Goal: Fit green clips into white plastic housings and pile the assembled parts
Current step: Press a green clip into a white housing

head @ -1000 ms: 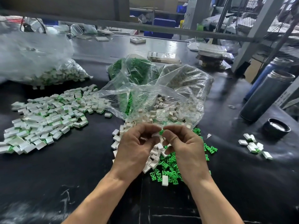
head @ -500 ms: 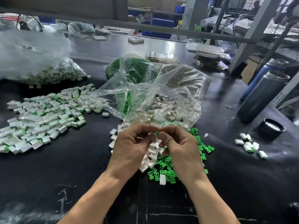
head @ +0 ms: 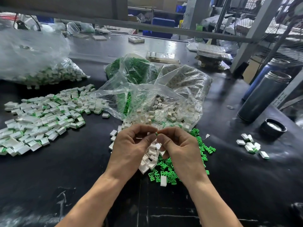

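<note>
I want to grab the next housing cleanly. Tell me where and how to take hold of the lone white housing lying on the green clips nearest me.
Pinch the lone white housing across its two long side faces, coming straight down from above. It lies flat, its long axis running away from you, on the loose green clips, apart from the white heap, so both sides look reachable. Which end is open cannot be told.

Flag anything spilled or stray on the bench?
Mostly orderly. One white housing lies apart on the loose green clips, away from its pile. A small cluster of parts sits alone by the black cap, far from the assembled pile.
</note>
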The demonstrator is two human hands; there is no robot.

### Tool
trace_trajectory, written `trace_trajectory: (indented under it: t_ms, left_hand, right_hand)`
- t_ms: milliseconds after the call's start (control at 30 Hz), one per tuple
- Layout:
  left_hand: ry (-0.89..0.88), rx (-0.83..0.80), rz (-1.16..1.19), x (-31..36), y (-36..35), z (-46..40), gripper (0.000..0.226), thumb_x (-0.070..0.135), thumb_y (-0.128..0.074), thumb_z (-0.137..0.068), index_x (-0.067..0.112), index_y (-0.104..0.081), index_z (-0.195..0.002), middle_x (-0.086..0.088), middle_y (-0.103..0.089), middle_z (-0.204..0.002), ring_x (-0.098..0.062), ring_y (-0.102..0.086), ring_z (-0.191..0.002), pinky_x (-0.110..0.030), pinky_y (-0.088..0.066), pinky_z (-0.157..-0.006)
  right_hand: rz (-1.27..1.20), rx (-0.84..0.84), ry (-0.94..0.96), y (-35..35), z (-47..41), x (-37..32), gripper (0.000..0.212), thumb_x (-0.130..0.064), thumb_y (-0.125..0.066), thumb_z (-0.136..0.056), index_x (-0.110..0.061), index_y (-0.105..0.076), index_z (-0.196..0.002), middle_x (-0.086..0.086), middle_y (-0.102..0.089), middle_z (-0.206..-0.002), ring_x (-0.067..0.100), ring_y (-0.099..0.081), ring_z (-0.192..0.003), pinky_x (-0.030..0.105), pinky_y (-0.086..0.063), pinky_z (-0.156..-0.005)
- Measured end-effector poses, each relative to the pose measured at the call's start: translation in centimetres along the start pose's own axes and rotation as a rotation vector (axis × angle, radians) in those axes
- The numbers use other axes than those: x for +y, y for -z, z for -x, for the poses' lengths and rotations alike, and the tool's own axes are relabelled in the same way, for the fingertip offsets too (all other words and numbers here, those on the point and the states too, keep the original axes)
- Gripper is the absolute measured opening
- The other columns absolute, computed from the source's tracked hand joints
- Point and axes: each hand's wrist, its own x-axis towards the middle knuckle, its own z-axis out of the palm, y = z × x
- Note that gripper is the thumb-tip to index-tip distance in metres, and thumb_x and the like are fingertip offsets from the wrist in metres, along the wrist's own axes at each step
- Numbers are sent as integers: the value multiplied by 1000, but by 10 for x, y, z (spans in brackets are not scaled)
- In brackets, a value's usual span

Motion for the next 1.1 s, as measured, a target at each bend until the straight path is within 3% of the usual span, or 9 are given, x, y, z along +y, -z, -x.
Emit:
trace_trajectory:
  t_ms: [267, 533, 933, 1100]
  left_hand:
    - [-41, -10, 13, 2, -1, 1, 18, 23, -76, -82, 19, -79, -99, 2, -78, -95, -13, -76, -91, -18, -57, -77]
    - [-66, -1, -11, 2, 1, -1, 16, 2, -77, -86, 17, -81, -92, -3, -76, -97, -13, -75, -92, -20, -57, -80]
    - [-15, 8, -78, -2, 1, 0, 17, 18, -81, -84, 32, -77, -93, 6, -77, -89, -10, -75, -83, -18, -56, -71]
    - [-47, -27, -44, 0, 0, -1, 18, 9, -80, -85, 24, -78, -95, 5, -78, -94, -12, -75, -90, -18, -57, -77]
  right_hand:
    - [-117, 20, -44, 0, 1, 0, 11, -13, -74, -95, -21, -78, -90, 10, -72, -76, 19, -64, -63, 32, -57, -58]
    - [-151, 23, -60, -1, 0, -1, 12, -4, -74, -92, -15, -79, -94, 9, -75, -80, 15, -66, -69, 27, -57, -57]
    - [-170, 19, -74, -1, 0, 2, 11, -11, -72, -95, -18, -80, -93, 10, -73, -78, 19, -65, -66, 31, -58, -58]
    - [-169, 38, -72, 0, -1, 2, 13, -6, -72, -95, -16, -79, -95, 6, -72, -75, 18, -65, -65, 29, -58, -57]
